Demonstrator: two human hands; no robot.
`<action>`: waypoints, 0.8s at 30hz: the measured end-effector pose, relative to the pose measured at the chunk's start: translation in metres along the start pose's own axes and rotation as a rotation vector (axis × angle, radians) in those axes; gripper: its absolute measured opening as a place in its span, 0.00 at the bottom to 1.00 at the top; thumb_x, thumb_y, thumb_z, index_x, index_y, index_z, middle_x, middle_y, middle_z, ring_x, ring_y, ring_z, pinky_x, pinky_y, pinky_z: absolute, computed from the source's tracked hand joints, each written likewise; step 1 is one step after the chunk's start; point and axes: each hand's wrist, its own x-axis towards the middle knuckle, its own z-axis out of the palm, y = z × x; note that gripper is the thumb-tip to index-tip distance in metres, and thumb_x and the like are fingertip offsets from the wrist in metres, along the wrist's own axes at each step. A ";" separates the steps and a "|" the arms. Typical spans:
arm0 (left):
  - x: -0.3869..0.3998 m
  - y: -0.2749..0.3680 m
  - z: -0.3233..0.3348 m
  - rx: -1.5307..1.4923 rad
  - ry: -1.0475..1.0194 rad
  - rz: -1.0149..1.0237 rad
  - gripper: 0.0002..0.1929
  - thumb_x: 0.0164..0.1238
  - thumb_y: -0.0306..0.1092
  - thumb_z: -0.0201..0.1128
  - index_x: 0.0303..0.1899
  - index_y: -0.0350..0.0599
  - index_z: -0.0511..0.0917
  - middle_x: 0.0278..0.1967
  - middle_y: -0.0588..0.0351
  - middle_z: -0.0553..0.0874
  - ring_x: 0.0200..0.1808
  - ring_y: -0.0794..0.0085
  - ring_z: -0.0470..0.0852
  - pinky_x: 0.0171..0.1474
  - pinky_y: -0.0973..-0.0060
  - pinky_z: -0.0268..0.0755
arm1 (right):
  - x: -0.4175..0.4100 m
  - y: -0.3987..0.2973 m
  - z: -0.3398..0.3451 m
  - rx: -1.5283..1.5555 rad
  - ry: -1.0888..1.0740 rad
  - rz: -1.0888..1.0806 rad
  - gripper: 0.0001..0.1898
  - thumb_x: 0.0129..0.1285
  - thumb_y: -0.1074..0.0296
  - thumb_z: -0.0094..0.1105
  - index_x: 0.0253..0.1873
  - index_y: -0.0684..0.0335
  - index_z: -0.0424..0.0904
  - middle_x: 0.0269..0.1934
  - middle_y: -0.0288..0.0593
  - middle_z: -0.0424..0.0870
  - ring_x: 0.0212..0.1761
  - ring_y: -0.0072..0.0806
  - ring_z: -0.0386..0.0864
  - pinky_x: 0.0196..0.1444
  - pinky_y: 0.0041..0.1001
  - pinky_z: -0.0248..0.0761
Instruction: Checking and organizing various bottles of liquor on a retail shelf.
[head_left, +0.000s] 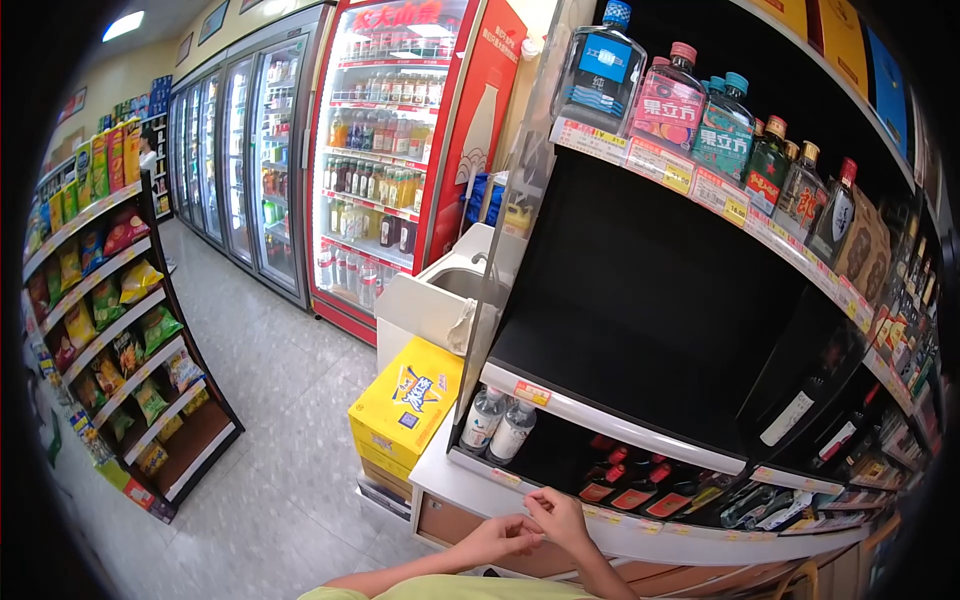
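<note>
My left hand (500, 538) and my right hand (556, 516) are close together at the bottom centre, fingers curled and fingertips nearly meeting. Whether anything small is between the fingers cannot be told. Both hands are in front of the white counter edge (442, 480) below a black liquor shelf. Just above them two clear bottles with white labels (511, 433) stand at the left end of the lowest shelf. Dark bottles with red labels (634, 495) lie tilted to the right of these. The broad middle shelf (637, 300) is black, with a white price rail along its front.
Yellow carton (405, 397) stacked on other boxes stands left of the counter, before a sink (457, 281). A red-framed drinks fridge (375, 150) and glass-door coolers (255, 150) line the back. At left is a snack rack (120, 322). Glass liquor bottles (667, 105) fill the upper shelf.
</note>
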 end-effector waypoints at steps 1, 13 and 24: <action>-0.001 -0.002 -0.002 -0.022 -0.024 -0.022 0.16 0.70 0.39 0.62 0.51 0.38 0.76 0.42 0.60 0.83 0.44 0.80 0.80 0.50 0.79 0.73 | -0.003 0.004 0.003 0.004 0.003 0.001 0.09 0.62 0.67 0.64 0.43 0.66 0.83 0.31 0.41 0.87 0.30 0.20 0.83 0.34 0.22 0.76; 0.001 -0.006 -0.011 0.010 -0.082 -0.023 0.16 0.71 0.38 0.61 0.53 0.39 0.76 0.46 0.58 0.82 0.48 0.78 0.80 0.52 0.77 0.75 | 0.003 -0.002 -0.001 -0.050 0.042 0.045 0.09 0.61 0.68 0.65 0.42 0.66 0.82 0.31 0.41 0.86 0.31 0.20 0.83 0.35 0.22 0.76; -0.001 0.013 0.006 0.059 -0.051 0.017 0.14 0.71 0.37 0.60 0.50 0.37 0.76 0.39 0.59 0.84 0.40 0.80 0.81 0.45 0.81 0.75 | 0.069 -0.281 -0.174 -0.425 0.640 -1.004 0.06 0.57 0.79 0.61 0.40 0.65 0.81 0.35 0.44 0.83 0.35 0.31 0.81 0.40 0.27 0.73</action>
